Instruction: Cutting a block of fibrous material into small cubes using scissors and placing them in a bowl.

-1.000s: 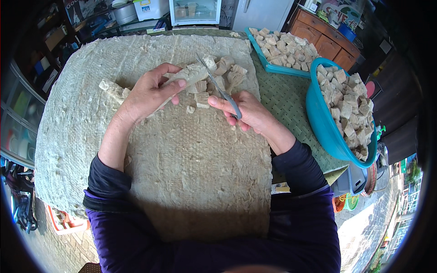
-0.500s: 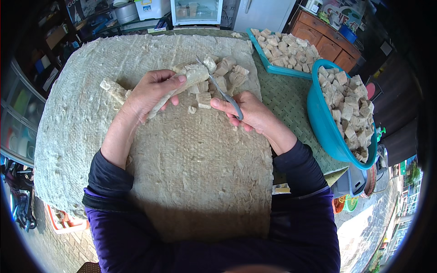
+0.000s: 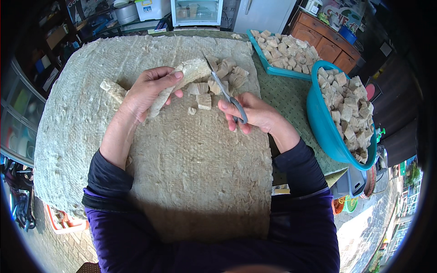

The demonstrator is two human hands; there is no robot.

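Note:
My left hand [image 3: 157, 91] is closed round a long, pale fibrous strip [image 3: 191, 71], whose free end points up and to the right. In my right hand [image 3: 249, 111] is a pair of scissors [image 3: 221, 85] with grey handles. Its blades reach up beside the strip's free end. Several cut beige chunks [image 3: 205, 100] lie under and around the blades. Another strip [image 3: 114, 90] rests left of my left wrist. Everything lies on a large, thick, pale fibrous mat [image 3: 200, 154].
At the right, a turquoise basin [image 3: 318, 123] is heaped with beige chunks. Behind it, a turquoise tray [image 3: 291, 72] holds more of them. Both stand on a green patterned tablecloth [image 3: 284, 98]. A wooden cabinet [image 3: 325, 38] and a white refrigerator [image 3: 259, 16] stand farther back.
The scissors have drawn slightly right and down from the strip's end. A small pale piece at the blades no longer shows there. The left hand has barely moved.

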